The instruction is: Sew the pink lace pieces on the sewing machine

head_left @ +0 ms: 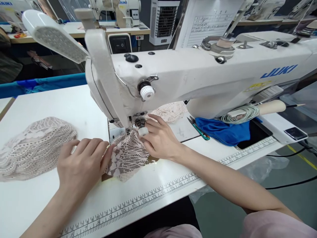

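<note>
A pale pink lace piece [128, 155] lies under the presser foot [127, 131] of a white sewing machine [170, 76]. My left hand [80, 162] is closed at the lace's left edge, its thumb along the fabric and its other fingers curled. From the right, my right hand [160, 138] pinches the lace close to the needle; its upper fingers reach beside the machine's needle area, and their tips are partly hidden. A heap of similar lace [37, 148] sits left of my left hand. More lace [169, 111] lies behind the needle, under the machine arm.
Teal-handled snips [200, 129] and a blue cloth [223, 130] lie under the machine arm at right. A coiled pale cord [239, 114] rests above the cloth. A printed ruler [138, 203] runs along the table's front edge. Other sewing machines [121, 13] stand behind.
</note>
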Demonstrator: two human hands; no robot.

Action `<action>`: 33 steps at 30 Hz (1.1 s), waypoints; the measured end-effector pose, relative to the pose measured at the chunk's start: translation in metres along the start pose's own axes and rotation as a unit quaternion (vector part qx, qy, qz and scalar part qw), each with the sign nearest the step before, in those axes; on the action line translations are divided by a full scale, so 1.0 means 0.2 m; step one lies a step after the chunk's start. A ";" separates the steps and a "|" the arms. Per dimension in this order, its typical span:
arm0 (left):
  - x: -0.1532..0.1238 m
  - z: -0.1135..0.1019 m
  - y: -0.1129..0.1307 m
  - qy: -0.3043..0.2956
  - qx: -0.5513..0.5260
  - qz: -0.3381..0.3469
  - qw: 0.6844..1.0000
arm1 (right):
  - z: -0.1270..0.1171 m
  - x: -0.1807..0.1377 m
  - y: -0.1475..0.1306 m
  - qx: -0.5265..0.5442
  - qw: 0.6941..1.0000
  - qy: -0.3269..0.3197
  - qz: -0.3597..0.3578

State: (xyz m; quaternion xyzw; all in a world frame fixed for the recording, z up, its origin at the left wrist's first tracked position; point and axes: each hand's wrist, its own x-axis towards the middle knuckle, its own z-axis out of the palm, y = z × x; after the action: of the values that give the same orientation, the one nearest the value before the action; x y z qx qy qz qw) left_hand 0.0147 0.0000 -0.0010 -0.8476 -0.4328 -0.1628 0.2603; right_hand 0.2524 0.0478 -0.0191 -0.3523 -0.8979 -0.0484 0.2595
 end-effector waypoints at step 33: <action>0.04 0.10 -0.02 -0.120 0.030 -0.018 0.992 | -0.05 -0.01 -0.06 -0.101 0.985 -0.127 -0.065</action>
State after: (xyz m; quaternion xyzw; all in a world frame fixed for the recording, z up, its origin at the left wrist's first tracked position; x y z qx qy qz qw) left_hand 0.0167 0.0177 -0.0117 -0.8450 -0.4806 -0.0513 0.2287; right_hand 0.2500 0.0362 -0.0100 -0.3209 -0.9351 -0.1101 0.1027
